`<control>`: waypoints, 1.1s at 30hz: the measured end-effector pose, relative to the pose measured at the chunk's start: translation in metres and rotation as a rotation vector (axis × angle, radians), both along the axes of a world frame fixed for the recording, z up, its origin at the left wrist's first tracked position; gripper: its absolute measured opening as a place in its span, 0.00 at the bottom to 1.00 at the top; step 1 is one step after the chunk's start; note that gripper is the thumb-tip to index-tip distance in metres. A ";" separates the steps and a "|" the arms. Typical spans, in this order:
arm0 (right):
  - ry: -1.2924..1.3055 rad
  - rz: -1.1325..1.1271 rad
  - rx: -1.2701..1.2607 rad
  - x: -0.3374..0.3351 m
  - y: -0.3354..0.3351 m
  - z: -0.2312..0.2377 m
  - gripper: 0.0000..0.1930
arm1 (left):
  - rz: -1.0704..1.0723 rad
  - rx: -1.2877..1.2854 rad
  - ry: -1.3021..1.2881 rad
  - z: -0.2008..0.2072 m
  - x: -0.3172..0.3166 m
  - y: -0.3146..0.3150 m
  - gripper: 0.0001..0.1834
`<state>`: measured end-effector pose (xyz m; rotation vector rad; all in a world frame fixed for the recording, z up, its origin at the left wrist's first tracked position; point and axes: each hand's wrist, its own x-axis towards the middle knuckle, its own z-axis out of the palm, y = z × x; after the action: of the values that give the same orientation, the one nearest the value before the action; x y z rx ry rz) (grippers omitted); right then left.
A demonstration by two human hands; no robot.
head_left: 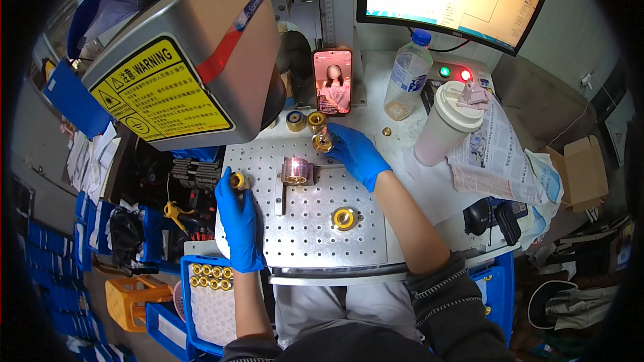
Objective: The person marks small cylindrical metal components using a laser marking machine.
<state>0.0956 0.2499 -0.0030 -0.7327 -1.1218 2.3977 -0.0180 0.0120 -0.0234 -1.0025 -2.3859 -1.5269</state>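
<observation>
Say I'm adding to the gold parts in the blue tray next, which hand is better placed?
Probably your left hand: it holds a gold-coloured part and is nearer the blue tray at lower left. Your right hand, holding another part, is farther off, near the phone.

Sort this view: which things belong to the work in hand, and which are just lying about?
Likely working items: brass-coloured fitting in the left hand; brass-coloured part in the right hand; shiny cylinder; perforated metal plate; brass-coloured ring on the plate; blue parts tray.
Likely just lying about: smartphone; plastic bottle; lidded cup; printed sheet.
</observation>
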 end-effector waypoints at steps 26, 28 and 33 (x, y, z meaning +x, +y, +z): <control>0.002 0.031 0.455 -0.005 -0.017 -0.017 0.15 | -0.205 -0.118 0.336 0.040 0.003 0.029 0.21; 0.012 0.062 0.525 -0.003 -0.022 -0.013 0.15 | -0.098 -0.167 0.430 0.034 -0.001 0.022 0.21; -0.008 0.131 0.787 -0.004 -0.023 -0.012 0.13 | -0.082 -0.156 0.361 0.012 -0.003 0.015 0.21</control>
<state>0.0920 0.2271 -0.0154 -0.3962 -1.9710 1.7850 -0.0210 0.0271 -0.0110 -1.2965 -2.2527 -1.0793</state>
